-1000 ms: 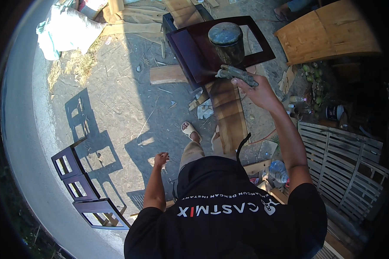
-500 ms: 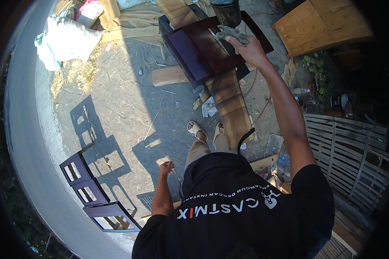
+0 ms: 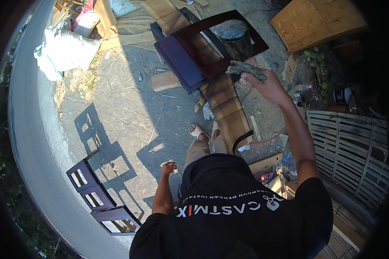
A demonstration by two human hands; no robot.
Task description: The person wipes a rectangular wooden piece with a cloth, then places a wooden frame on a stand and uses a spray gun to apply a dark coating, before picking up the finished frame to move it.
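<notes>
My right hand (image 3: 270, 84) is closed around the body of a smeared grey-green spray gun (image 3: 247, 70). Its rounded, paint-stained cup (image 3: 239, 46) hangs over a glossy dark red-brown wooden frame (image 3: 257, 26). Through the frame's opening a wooden plank shows, and a purplish-brown panel (image 3: 180, 62) forms its left part. The tip of the gun is close to the frame's near edge. Down beside my left leg, my left hand (image 3: 169, 166) hangs with loosely bent fingers; nothing can be made out in it.
Under the frame runs a long wooden board (image 3: 229, 110). Several dark frames with openings (image 3: 93, 196) stand at the left by the road. A slatted bamboo panel (image 3: 350, 146) lies right, below a curved wooden piece (image 3: 317, 21). A white sack (image 3: 67, 52) sits far left. An orange hose (image 3: 272, 139) crosses the ground.
My right hand has drawn the spray gun nearer to me and slightly right, so its cup now overlaps the frame's opening. My left hand has hardly moved.
</notes>
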